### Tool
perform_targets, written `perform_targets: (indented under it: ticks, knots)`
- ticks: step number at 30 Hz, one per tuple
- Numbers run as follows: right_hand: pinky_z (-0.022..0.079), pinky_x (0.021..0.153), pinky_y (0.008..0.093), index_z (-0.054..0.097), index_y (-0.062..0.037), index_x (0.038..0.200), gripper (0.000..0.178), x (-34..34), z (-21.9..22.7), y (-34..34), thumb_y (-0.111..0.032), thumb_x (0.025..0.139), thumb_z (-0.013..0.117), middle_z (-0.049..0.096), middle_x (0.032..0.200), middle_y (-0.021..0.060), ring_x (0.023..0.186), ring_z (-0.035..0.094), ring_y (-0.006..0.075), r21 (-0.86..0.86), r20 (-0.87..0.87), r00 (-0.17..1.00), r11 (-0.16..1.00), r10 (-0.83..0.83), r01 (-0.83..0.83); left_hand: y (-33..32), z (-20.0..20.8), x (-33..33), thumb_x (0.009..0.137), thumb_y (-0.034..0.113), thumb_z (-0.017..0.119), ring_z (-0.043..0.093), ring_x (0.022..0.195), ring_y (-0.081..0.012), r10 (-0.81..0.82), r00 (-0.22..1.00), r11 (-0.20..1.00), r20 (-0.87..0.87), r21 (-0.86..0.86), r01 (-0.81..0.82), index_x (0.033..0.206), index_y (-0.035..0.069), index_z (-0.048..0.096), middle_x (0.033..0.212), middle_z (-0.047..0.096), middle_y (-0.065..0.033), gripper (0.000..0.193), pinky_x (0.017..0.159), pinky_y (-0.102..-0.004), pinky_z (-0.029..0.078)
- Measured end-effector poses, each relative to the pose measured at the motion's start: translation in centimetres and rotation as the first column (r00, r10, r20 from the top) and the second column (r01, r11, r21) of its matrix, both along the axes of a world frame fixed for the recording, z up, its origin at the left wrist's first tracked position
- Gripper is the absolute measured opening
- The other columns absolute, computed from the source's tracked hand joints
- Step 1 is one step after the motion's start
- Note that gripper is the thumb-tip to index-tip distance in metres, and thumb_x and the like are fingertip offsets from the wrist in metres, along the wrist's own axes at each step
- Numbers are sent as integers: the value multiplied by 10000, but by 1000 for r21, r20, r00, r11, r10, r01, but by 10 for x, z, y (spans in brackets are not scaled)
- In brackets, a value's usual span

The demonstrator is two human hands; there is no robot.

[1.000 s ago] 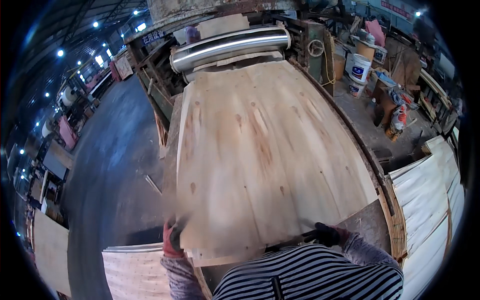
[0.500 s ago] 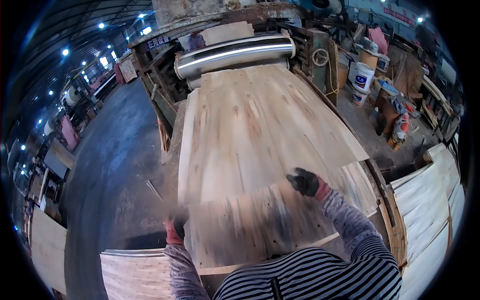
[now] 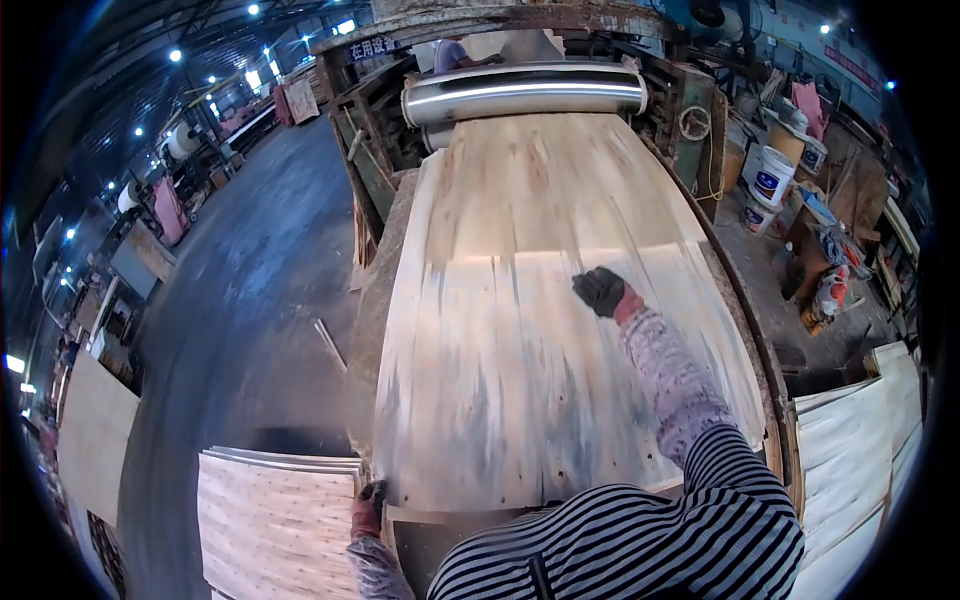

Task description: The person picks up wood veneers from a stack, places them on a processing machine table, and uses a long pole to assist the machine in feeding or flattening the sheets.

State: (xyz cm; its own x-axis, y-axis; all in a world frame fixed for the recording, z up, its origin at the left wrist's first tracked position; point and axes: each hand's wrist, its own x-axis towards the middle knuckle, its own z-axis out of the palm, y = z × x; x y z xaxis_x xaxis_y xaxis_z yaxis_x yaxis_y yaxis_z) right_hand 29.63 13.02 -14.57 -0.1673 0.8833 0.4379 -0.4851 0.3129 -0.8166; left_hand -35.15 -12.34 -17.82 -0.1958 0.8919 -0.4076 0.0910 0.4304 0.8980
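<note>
A wide wood veneer sheet (image 3: 480, 400), pale with grey streaks and small knots, lies on the machine bed before me. Beyond it, a browner veneer sheet (image 3: 540, 195) overlaps its far part and reaches up to a shiny metal roller (image 3: 525, 95). My right hand (image 3: 602, 292), in a dark glove with a pink cuff, is curled over the nearer sheet, just short of the browner sheet's near edge; nothing shows in it. At the nearer sheet's front left corner is my left hand (image 3: 368, 505), gloved alike, fingers curled; what they hold is hidden.
A stack of veneer sheets (image 3: 280, 515) stands at my left, and more pale sheets (image 3: 845, 450) lie at right. White buckets (image 3: 770, 178) and clutter stand beyond the right rail. Behind the roller is another person (image 3: 450, 55). Thin strips (image 3: 328, 343) lie on the left floor.
The browner sheet has slid away from me toward the roller, uncovering more of the sheet beneath. My right hand has moved forward; my left hand has come back nearer my body. The view has shifted.
</note>
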Motion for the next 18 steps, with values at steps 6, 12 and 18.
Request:
perform_targets:
  ticks: [6,12,18]
  knots:
    - [404,919,399,453,13,1170,381,-72,48,-172,-209,862,461,533,1129,163,1029,528,279,-548,-344,936,796,67,-259,-24,57,28,798,81,573,554,913,-158,252,953,927,169,239,-288,1137,-12,506,1037,584,-78,358,806,-290,437]
    - [472,702,313,438,-23,1201,401,-97,42,-290,-273,887,434,577,1058,121,913,581,215,-775,-234,960,566,154,-280,-6,81,66,796,70,472,388,1151,-325,182,672,659,-718,597,458,1191,10,433,1230,410,-187,401,945,-367,327]
    - [346,941,332,388,-39,1251,424,-145,24,-320,-295,919,334,456,1237,119,1084,475,201,-760,-400,850,395,343,-517,76,113,71,688,73,549,478,973,-351,294,689,541,-662,710,451,971,23,549,978,534,-176,287,819,-378,390]
